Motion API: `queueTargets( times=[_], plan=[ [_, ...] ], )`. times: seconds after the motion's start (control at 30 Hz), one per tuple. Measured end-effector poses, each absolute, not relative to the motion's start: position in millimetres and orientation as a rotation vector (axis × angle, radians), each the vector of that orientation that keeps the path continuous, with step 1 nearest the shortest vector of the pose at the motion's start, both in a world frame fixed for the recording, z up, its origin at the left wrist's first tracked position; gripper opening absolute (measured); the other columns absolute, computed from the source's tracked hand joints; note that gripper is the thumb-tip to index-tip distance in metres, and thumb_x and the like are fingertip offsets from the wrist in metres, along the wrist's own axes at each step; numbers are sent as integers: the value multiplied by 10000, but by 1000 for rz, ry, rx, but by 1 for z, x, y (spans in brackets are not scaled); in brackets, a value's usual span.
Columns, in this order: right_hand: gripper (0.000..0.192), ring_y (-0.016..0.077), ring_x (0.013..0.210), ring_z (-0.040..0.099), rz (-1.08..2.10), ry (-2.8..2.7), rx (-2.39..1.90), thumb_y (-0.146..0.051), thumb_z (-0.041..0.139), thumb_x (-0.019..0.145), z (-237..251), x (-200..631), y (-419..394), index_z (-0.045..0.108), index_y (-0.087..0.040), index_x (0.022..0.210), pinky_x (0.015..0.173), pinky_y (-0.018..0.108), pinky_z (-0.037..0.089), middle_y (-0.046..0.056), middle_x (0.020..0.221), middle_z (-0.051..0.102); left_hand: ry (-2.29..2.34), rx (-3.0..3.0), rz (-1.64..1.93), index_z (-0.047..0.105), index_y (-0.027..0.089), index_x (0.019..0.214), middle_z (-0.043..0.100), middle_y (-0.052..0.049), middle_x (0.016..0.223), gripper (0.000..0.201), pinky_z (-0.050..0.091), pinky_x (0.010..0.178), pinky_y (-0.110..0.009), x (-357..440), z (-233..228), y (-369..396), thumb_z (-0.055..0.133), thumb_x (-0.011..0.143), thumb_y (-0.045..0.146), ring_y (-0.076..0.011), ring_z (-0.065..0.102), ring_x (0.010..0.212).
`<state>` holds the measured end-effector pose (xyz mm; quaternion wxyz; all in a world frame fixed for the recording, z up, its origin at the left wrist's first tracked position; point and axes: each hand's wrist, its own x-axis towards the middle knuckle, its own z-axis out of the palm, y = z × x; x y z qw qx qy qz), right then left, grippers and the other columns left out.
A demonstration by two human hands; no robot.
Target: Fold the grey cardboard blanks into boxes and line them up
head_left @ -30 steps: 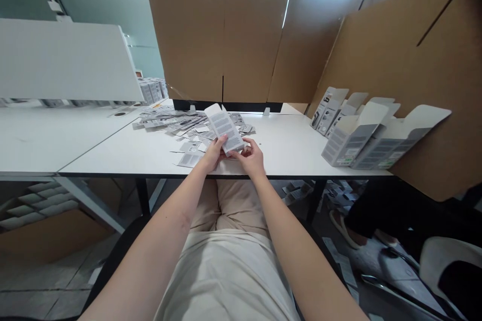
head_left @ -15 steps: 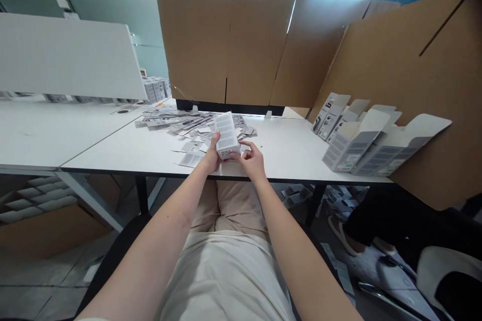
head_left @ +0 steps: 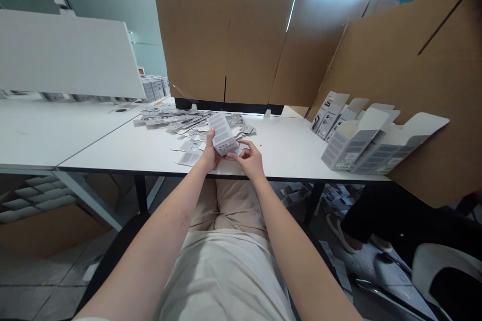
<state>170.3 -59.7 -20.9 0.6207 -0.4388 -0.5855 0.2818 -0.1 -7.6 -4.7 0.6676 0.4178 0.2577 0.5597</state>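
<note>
Hands working close together above near edge of white table (head_left: 113, 148). Left hand (head_left: 209, 153) gripping small grey printed carton (head_left: 223, 133) along its left side, thumb on front face. Right hand (head_left: 250, 159) pinching carton's lower right corner. Carton tilting, hovering over table. Pile of flat carton blanks (head_left: 176, 120) lying on table just behind carton. Row of opened cartons (head_left: 361, 140) leaning well right of carton, against brown cardboard sheet (head_left: 414, 60).

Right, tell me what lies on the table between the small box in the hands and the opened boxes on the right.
In the head view, only bare white table separates the small box from the opened boxes.
</note>
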Motion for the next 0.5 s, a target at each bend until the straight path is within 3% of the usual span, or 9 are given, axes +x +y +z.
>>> queueTargets(
  times=[0.17, 0.5],
  plan=[
    [676, 182, 583, 499, 624, -1313, -1040, -789, 1001, 731, -21, 172, -58, 696, -288, 1067, 655, 324, 434, -114, 586, 542, 620, 991, 1259, 802, 193, 1146, 813, -97, 847, 716, 450, 487, -311, 3, -11, -3, 756, 1003, 893, -203, 673, 566],
    [703, 180, 580, 504, 591, -1299, -1058, -776, 989, 740, -20, 169, -60, 602, -306, 1092, 663, 309, 410, -140, 585, 533, 665, 1015, 1312, 792, 206, 1194, 843, -102, 948, 702, 539, 569, -312, 3, -12, -3, 747, 1024, 886, -218, 741, 669]
  ],
)
